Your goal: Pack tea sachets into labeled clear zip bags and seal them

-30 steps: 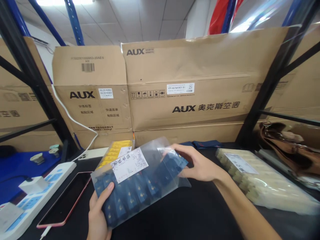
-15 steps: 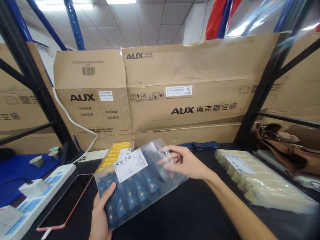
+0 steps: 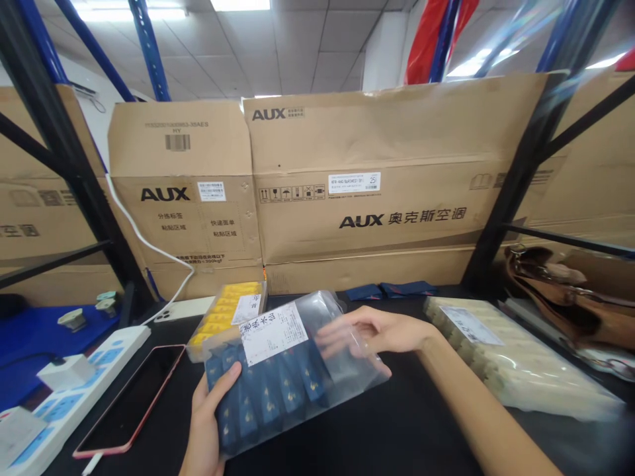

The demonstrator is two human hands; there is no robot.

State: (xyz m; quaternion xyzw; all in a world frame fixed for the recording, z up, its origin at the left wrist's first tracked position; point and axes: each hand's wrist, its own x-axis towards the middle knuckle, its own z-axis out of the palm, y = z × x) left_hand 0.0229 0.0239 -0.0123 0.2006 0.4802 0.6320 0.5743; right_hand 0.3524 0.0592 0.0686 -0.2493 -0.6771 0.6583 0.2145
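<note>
My left hand (image 3: 211, 410) grips the lower left corner of a clear plastic bag (image 3: 354, 370), thumb on top. Inside the bag, blue packets (image 3: 268, 396) with small gold marks lie side by side, and a white printed label (image 3: 275, 334) is on its upper part. The bag is tilted above the black table. My right hand (image 3: 370, 330) is at the bag's right end, its fingers stretched toward the packets and seen hazily through the plastic. Behind the bag's left side lies a pack of yellow packets (image 3: 225, 311) with a white label.
To the right lies a clear bag of cream-coloured packets (image 3: 520, 360). Flat dark blue pieces (image 3: 407, 289) lie at the back. On the left are a phone (image 3: 131, 403) with a cable and a white power strip (image 3: 74, 396). Cardboard (image 3: 357, 145) stands behind, between black posts.
My left hand and the bag have moved slightly right. My right hand has shifted right and a little down, its fingers now straighter. More of the yellow pack shows.
</note>
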